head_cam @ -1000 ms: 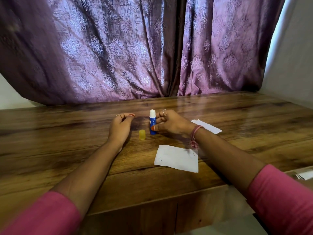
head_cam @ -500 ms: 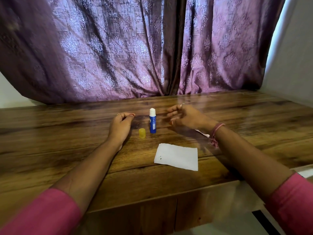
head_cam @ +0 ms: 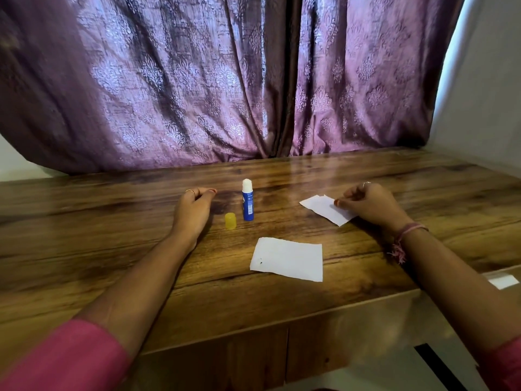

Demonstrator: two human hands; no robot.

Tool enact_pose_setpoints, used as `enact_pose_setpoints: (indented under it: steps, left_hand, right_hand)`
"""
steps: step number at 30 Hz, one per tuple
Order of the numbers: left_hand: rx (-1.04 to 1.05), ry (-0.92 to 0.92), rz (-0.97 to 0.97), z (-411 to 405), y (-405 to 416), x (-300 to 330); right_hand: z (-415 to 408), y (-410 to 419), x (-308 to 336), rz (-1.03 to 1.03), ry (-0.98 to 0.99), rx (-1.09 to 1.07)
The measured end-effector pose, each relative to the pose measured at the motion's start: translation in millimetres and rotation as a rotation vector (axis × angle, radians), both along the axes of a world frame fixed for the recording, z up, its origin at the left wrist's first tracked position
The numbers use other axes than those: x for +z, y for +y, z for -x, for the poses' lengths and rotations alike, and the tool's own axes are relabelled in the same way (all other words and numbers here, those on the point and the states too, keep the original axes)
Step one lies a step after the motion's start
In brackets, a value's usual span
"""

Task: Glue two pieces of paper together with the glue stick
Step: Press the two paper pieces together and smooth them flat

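Head view: we see the glue stick (head_cam: 247, 204) upright on the wooden table (head_cam: 366, 170), uncapped, w/ its yellow cap (head_cam: 230, 220) just beside it on the left. Our left hand (head_cam: 194, 213) rests on the table near the cap, fingers loosely curled, holding nothing. Our right hand (head_cam: 372, 206) is well apart from the stick, fingers curled on the smaller paper (head_cam: 324, 208); whether it's pinched or just pressed, can't tell. The larger paper (head_cam: 287, 258) lies flat btw. both arms, untouched.
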State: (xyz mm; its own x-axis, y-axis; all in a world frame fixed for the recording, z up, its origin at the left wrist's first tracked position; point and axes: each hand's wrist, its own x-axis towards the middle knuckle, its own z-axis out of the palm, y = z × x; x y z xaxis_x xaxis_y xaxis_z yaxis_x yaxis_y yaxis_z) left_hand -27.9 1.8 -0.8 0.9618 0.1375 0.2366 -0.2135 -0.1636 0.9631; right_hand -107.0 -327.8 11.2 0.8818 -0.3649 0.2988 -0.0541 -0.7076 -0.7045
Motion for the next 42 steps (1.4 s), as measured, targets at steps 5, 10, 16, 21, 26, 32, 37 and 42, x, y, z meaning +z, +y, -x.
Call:
enact_pose_setpoints:
  steps: [5, 10, 16, 21, 26, 32, 37, 42]
  left_hand:
    - [0.02, 0.026, 0.067, 1.0, 1.9, 1.1]
    - [0.015, 0.021, 0.064, 2.5, 1.2, 1.9]
    - [0.01, 0.007, 0.074, 3.4, 0.9, 2.3]
    - [0.013, 0.02, 0.094, 4.3, 1.0, 3.3]
    - [0.018, 0.003, 0.105, 8.4, 0.1, 6.7]
    - [0.018, -0.008, 0.091, 9.0, 5.1, 10.1]
    - [0.004, -0.139, -0.006, 15.5, 6.5, 21.6]
    - [-0.026, -0.243, -0.111, 18.8, 16.7, 30.1]
  right_hand:
    - [1.2, 8.9, 2.7, 0.081, 0.07, -0.025]
    - [2.7, 14.4, 4.5, 0.175, 0.139, -0.019]
    - [4.0, 14.3, 6.9, 0.123, 0.159, -0.002]
    - [6.0, 14.5, 9.6, -0.024, 0.152, 0.026]
    - [6.4, 12.5, 9.5, -0.175, 0.2, 0.064]
    - [5.3, 9.7, 7.3, -0.296, 0.122, 0.115]
    - [8.7, 10.1, 7.7, -0.544, 0.078, 0.197]
    - [10.3, 12.7, 10.0, -0.629, 0.114, 0.255]
